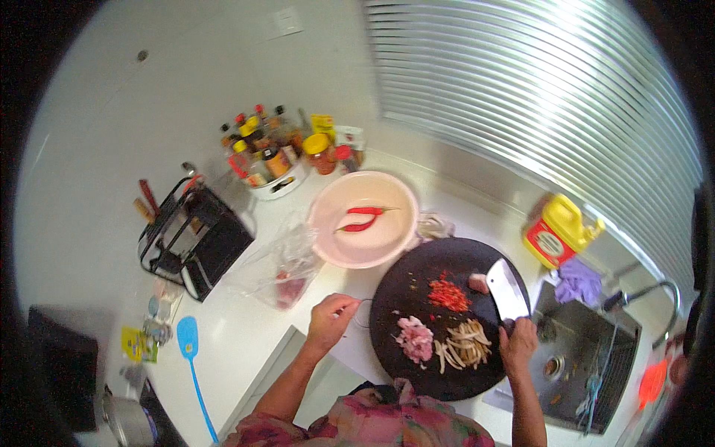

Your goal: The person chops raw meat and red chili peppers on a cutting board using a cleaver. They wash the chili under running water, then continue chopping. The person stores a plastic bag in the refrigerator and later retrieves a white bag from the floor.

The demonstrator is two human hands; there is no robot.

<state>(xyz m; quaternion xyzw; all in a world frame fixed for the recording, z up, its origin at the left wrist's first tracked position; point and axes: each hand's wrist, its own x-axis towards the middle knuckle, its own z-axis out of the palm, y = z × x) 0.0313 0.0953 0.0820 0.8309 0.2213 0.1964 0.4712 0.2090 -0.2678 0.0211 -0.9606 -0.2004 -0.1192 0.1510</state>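
My right hand grips the handle of a cleaver, its blade over the right side of a round dark chopping board. Beside the blade is a small chunk of meat. Chopped red chili lies mid-board, with chopped pink meat and pale sliced strips nearer me. Off the board's left edge, by its thin wire ring, my left hand hovers with thumb and fingertips close together; whether something small is between them is unclear.
Behind the board stands a pink basin with two red chilies. Left of it lies a plastic bag of meat. A sink, yellow jug and purple cloth are right; a blue spatula, knife rack and bottles left.
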